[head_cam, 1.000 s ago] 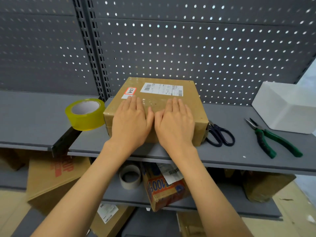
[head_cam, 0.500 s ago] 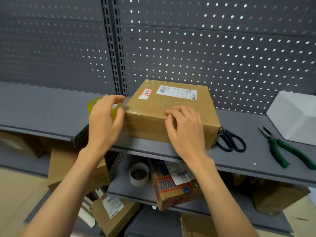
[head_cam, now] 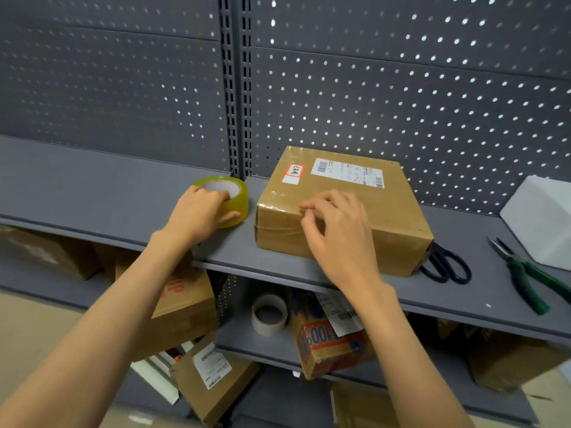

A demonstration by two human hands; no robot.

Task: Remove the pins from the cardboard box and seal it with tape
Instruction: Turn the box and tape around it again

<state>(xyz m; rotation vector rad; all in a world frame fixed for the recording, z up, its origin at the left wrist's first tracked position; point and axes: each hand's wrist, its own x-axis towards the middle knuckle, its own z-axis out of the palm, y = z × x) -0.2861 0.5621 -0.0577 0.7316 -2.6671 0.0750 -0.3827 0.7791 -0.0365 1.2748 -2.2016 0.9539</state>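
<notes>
A closed cardboard box [head_cam: 355, 193] with a white shipping label and a small red-edged sticker sits on the grey shelf [head_cam: 92, 193]. Clear tape shines along its top and front. A yellow tape roll [head_cam: 238, 199] lies flat on the shelf just left of the box. My left hand [head_cam: 200, 213] grips that roll, fingers in its core and thumb on the outer side. My right hand [head_cam: 336, 230] rests on the box's front top edge with loosely bent fingers. No pins are visible.
Black scissors [head_cam: 446, 265] lie against the box's right side. Green-handled pliers [head_cam: 525, 276] lie further right, beside a white box [head_cam: 543, 217]. A perforated panel backs the shelf. Below are an empty tape core [head_cam: 269, 315] and several cartons.
My left hand left the box top, moved left and took hold of the tape roll. My right hand stayed on the box, its fingers now bent. The view shifted left.
</notes>
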